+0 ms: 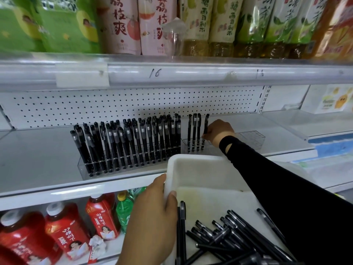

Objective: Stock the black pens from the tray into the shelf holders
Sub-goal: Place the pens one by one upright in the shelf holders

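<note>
- Your right hand (219, 131) pinches one capped black pen (206, 124) low on its barrel. The fingers are curled closed on it, and its tip points down into the second clear holder (211, 148), just right of three standing pens (193, 131).
- Your left hand (152, 217) grips the left rim of the white tray (191, 169) with the thumb hooked over the edge. The fingers underneath are hidden.
- The loose pens (229, 238) lie in a crossed heap at the tray's near end, with two lying straight along its left wall.
- These pens should be light, stiff and smooth-sided, so they will probably roll and slide if the tray tips. Keep it level.
- Take each one singly at mid-barrel. Lifting from the tangle may drag its neighbours along, and the cap clips look likely to snag.
- The full holder (124, 148) sits just left of the one you are filling and looks to have no room left. An empty-looking third holder (252, 137) stands to the right.
- The tray's far rim rises close in front of the second holder, and your black sleeve (267, 178) crosses above the tray, so the slots are partly screened.
- Red drink bottles (63, 232) stand on the shelf below the tray.
</note>
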The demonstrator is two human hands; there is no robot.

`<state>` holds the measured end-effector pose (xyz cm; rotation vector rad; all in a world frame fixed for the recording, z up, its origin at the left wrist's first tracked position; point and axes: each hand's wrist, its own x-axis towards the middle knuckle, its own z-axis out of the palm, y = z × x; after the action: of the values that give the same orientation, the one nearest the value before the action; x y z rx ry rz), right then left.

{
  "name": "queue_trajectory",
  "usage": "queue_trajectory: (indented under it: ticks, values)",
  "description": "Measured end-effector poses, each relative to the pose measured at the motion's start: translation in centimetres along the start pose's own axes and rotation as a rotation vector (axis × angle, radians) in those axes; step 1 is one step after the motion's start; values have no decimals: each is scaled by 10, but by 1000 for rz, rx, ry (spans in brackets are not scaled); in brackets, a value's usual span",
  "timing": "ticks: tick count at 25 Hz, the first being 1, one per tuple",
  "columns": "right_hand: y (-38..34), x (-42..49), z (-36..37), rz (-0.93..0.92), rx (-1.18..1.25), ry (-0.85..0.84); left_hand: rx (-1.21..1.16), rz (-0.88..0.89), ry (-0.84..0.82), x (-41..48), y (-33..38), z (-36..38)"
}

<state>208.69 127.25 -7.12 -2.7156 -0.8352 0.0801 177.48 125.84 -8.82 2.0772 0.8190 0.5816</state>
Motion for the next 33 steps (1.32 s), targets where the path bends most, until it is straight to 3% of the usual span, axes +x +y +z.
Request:
queue_trajectory:
  ticks: [3, 6, 8, 10, 12, 16, 18, 21, 26, 33]
  values:
    - [0, -14, -7, -42, -20, 8, -4, 5, 0, 0, -1, 0]
    - [9, -52, -23, -151, 115, 204, -15, 7, 7, -1, -3, -2]
    - [11, -87, -36, -228, 156, 250, -13, 5, 4, -1, -3, -2]
    - [12, -123, -46, -341, 100, 143, -8, 4, 3, -1, -2, -1]
    - [12, -155, -50, -409, -21, -77, -5, 5, -1, -3, 0, -1]
    - [30, -179, -37, -303, -475, -453, 1, 14, 3, -8, 3, -1]
    - [37, -181, -28, -239, -566, -566, -6, 2, 8, -9, 4, -2]
    - [38, -182, -23, -213, -469, -650, -9, -2, 10, -9, 4, -1]
    - [42, -176, -15, -246, -296, -593, 4, -3, 18, -10, 7, -3]
    - [36, -168, -27, -332, 375, -196, 7, -4, 13, -10, 7, -4]
